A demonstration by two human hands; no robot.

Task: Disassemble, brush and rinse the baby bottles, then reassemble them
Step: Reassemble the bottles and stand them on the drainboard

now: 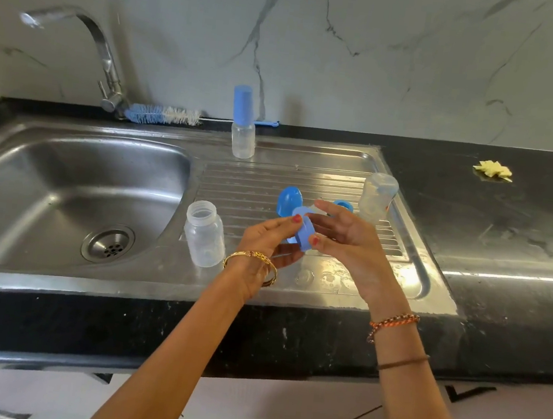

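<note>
We find both the left hand [266, 239] and right hand [345, 232] pinching one blue collar ring [303, 231] above the drainboard [329, 277]. Wet fingertips may slip, dropping it near the counter's front edge.

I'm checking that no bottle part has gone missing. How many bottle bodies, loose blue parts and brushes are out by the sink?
Clear bottle bodies: 3 – one capped, one open, one upside down
Loose blue parts: 3 – collar held by both hands, cap, ring
Bottle brushes: 1
Total: 7
</note>
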